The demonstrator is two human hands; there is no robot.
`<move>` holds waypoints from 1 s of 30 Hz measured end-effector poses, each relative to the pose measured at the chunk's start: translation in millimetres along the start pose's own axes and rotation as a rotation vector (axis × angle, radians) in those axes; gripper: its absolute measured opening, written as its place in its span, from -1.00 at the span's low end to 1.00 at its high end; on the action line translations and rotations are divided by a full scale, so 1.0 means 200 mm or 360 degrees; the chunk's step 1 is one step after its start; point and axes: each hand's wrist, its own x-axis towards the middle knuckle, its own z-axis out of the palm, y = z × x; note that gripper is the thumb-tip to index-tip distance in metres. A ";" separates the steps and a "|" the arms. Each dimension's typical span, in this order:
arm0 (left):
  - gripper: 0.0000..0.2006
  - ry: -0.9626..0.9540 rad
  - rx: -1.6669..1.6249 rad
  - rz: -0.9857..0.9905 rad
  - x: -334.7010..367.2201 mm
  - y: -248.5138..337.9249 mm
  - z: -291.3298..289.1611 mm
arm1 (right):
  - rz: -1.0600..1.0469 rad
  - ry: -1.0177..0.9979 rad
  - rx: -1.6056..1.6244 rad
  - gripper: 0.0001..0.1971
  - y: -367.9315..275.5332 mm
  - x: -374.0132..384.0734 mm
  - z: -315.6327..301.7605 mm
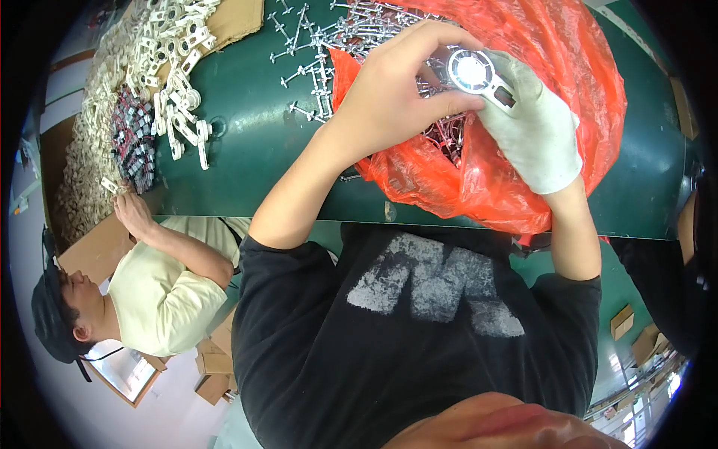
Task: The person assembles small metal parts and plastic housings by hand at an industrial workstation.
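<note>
Above the red plastic bag (486, 198), a white plastic part with a round ring and a short slotted arm (490, 88) is held up. My left hand (385, 101), bare, curves around the ring's left side, index finger above and thumb below. My right hand (532, 127) wears a pale glove and grips the part from the right near its arm. Inside the bag's opening, thin dark red and silvery pieces (449, 138) show below my left thumb. Many shiny metal cross-shaped rods (318, 71) lie on the table left of and behind the bag.
The green table (247, 161) carries a heap of white plastic parts (97, 150) at left, with dark red-and-black small pieces (134, 142) beside it. A co-worker's hand (134, 217) reaches there with a white part. A cardboard sheet (235, 22) lies at the back.
</note>
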 end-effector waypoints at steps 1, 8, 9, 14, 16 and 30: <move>-0.48 0.0009 -0.0192 -0.0065 0.00 -0.01 0.01 | 0.0001 -0.0001 0.0001 -0.54 0.00 0.00 0.00; -0.48 0.0098 -0.0455 -0.0040 -0.01 -0.06 0.04 | 0.0085 -0.0040 0.0478 -0.58 -0.02 0.00 -0.01; -0.48 0.0097 -0.0458 -0.0039 -0.01 -0.06 0.03 | 0.0201 -0.0088 0.0817 -0.61 -0.03 0.00 -0.02; -0.50 -0.0007 -0.0071 0.0517 0.00 -0.02 0.00 | 0.0617 -0.0686 0.0926 -0.68 -0.09 0.05 -0.15; -0.48 -0.0058 -0.0105 0.0550 0.00 -0.01 0.01 | 0.0673 -0.1009 0.0978 -0.69 -0.05 0.04 -0.15; -0.45 -0.0184 -0.0449 0.0291 -0.01 -0.05 0.00 | 0.0516 -0.0965 0.0987 -0.66 -0.06 0.02 -0.12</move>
